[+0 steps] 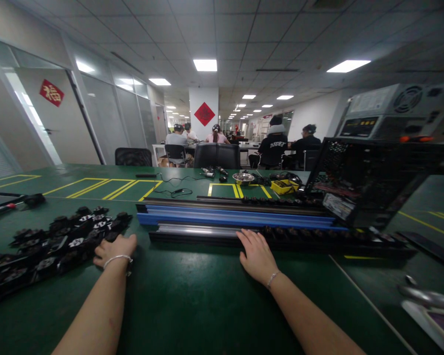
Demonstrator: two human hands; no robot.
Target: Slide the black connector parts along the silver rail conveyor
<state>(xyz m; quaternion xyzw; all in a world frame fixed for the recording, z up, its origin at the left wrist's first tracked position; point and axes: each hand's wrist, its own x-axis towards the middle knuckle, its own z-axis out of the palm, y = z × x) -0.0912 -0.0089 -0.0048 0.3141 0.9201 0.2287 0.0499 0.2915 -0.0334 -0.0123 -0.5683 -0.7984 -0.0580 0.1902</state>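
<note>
My left hand [115, 250] is at the right end of a spread of black wheel-like parts [59, 241] on the green table. Its fingertips are partly hidden against the dark parts, and I cannot make out what they hold. My right hand [257, 254] rests with fingers spread on the front edge of a long black rail with a silver channel [196, 230]. Along that rail's right half sits a row of dark parts [303, 233]. Behind it lies a blue rail [229, 216], parallel to the black one.
An open black computer case [370, 182] with power supplies [388, 111] on top stands at the right. Farther back are a yellow tray [284, 186], a metal bowl [243, 178] and cables. Several people sit at distant tables.
</note>
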